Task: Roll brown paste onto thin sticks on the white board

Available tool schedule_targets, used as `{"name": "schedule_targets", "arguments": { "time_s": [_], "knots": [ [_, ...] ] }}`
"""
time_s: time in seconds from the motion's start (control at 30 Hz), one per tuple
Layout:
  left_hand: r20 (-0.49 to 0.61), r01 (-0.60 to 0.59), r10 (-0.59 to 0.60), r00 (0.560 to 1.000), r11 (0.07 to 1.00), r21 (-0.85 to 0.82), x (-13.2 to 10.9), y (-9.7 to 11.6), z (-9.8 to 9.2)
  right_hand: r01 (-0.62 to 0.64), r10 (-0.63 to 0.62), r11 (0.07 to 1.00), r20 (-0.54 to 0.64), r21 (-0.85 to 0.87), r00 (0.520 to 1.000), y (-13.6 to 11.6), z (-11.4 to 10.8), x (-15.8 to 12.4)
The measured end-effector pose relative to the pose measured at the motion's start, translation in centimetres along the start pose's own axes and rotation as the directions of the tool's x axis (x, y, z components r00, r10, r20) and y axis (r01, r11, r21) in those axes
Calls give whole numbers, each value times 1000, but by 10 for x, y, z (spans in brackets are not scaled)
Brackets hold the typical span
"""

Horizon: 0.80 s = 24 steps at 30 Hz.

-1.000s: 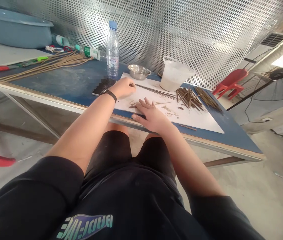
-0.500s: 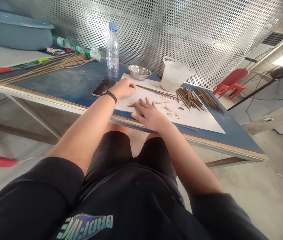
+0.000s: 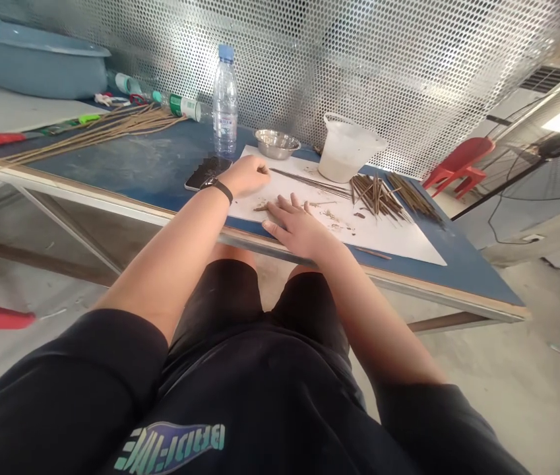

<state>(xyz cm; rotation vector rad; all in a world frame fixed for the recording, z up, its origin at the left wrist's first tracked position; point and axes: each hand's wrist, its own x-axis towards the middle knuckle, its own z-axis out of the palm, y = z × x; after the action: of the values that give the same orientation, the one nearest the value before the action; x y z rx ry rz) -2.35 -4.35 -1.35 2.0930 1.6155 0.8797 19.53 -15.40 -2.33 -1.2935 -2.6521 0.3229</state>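
Observation:
My left hand [image 3: 246, 175] rests curled on the near-left part of a white sheet [image 3: 388, 245], its fingertips by the ends of several thin dark sticks [image 3: 309, 183]. Whether it pinches anything is hidden. My right hand [image 3: 297, 227] lies flat with fingers spread on the sheet, among brown shavings [image 3: 332, 216]. A loose heap of cut brown sticks [image 3: 377, 198] sits to its far right, with a second bundle [image 3: 413, 199] beyond. A black phone [image 3: 208, 173] lies just left of my left hand.
The blue-topped table [image 3: 131, 158] holds a steel bowl [image 3: 277, 144], a white plastic jug [image 3: 346, 148], a water bottle [image 3: 224, 99] and long tan canes [image 3: 111, 128]. Perforated metal sheeting [image 3: 359, 66] stands behind. A red stool [image 3: 458, 161] and a fan [image 3: 554, 148] stand at right.
The view has shifted very slightly. Both hands stay nearly where they were, and the sticks lie as before.

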Motion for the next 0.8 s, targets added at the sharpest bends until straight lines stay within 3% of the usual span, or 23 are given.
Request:
{"name": "schedule_targets", "arguments": {
  "time_s": [0.23,0.43,0.63,0.8],
  "knots": [
    [9,24,-24,1000,1000,-11,2,2,1,17,-17,1000,13,-21,1000,-3,-6,-29],
    [-4,16,-16,1000,1000,-21,1,3,1,34,-33,999,-55,21,998,0,-5,-48],
    [-15,8,-8,1000,1000,-6,2,1,2,71,-71,997,-88,-2,994,-8,4,-42],
    [-10,-1,1,1000,1000,-3,2,0,2,39,-40,999,-68,-15,997,-10,5,-18]
  ]
}}
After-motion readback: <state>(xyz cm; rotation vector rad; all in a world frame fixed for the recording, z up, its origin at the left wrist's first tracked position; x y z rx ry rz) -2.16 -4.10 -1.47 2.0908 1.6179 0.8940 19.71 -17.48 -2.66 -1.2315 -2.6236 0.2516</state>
